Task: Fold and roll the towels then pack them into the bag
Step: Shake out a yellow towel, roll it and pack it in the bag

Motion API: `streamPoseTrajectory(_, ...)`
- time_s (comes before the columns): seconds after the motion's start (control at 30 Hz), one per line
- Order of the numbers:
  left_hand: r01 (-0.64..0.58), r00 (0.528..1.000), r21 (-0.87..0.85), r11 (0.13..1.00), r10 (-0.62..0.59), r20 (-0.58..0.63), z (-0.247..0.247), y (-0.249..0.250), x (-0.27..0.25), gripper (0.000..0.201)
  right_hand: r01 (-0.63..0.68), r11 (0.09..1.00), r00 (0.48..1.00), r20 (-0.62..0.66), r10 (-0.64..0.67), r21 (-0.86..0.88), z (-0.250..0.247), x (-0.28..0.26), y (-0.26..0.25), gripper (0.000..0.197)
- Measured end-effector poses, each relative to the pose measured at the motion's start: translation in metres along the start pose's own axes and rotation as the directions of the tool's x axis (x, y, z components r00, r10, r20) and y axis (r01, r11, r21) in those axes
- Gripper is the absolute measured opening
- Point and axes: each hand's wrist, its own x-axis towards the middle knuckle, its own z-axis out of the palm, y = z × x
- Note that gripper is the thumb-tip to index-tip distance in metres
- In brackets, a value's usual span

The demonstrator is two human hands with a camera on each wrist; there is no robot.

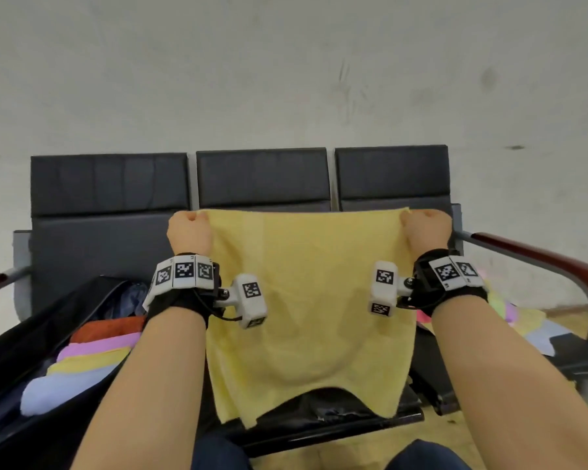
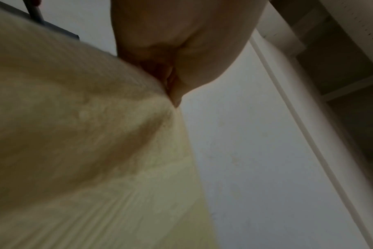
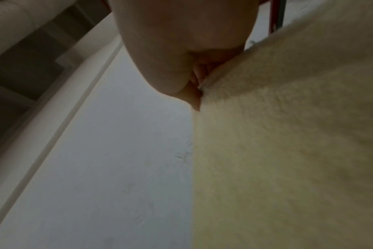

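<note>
A yellow towel [image 1: 306, 300] hangs spread out in the air over the middle seat of a bench. My left hand [image 1: 189, 227] pinches its upper left corner and my right hand [image 1: 425, 228] pinches the upper right corner, with the top edge taut between them. The left wrist view shows the left hand [image 2: 170, 80] closed on the yellow towel [image 2: 85, 143]; the right wrist view shows the right hand [image 3: 194, 84] closed on the yellow towel [image 3: 287, 143]. An open black bag [image 1: 31, 351] lies on the left seat with several rolled towels [image 1: 92, 357] inside.
The black three-seat bench [image 1: 262, 178] stands against a pale wall. Its wooden armrest [image 1: 540, 256] juts out on the right. A heap of loose coloured towels [image 1: 510, 313] lies on the right seat. My knees [image 1: 421, 452] show at the bottom edge.
</note>
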Motion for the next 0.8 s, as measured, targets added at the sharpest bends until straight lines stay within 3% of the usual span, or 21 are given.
streamPoseTrajectory(0.07, 0.075, 0.997, 0.059, 0.995, -0.077, 0.027, -0.002, -0.005, -0.002, 0.026, -0.07, 0.995, 0.997, 0.011, 0.071, -0.065, 0.001, -0.004, 0.003, 0.03)
streamPoseTrajectory(0.17, 0.058, 0.989, 0.083, 0.995, -0.069, 0.133, 0.002, -0.008, -0.015, 0.014, -0.091, 0.991, 0.994, 0.047, 0.096, -0.096, 0.008, -0.02, 0.004, 0.027)
streamPoseTrajectory(0.3, 0.073, 0.964, -0.027, 0.997, -0.064, 0.258, 0.022, -0.013, -0.025, 0.009, -0.061, 0.994, 0.979, 0.187, 0.077, -0.09, 0.032, -0.041, -0.002, 0.013)
streamPoseTrajectory(0.37, 0.066, 0.946, -0.086, 0.994, -0.035, 0.322, 0.037, -0.018, -0.023, 0.019, -0.051, 0.998, 0.955, 0.289, 0.062, -0.045, 0.045, -0.054, -0.01, 0.013)
streamPoseTrajectory(0.53, 0.041, 0.908, -0.159, 0.987, 0.03, 0.418, 0.047, 0.006, -0.065, 0.01, 0.08, 0.997, 0.857, 0.511, -0.065, -0.007, 0.068, -0.086, -0.03, 0.012)
streamPoseTrajectory(0.8, 0.043, 0.886, -0.176, 0.983, 0.045, 0.462, 0.05, 0.003, -0.074, 0.01, 0.294, 0.949, 0.829, 0.524, -0.195, -0.112, 0.082, -0.093, -0.022, 0.02)
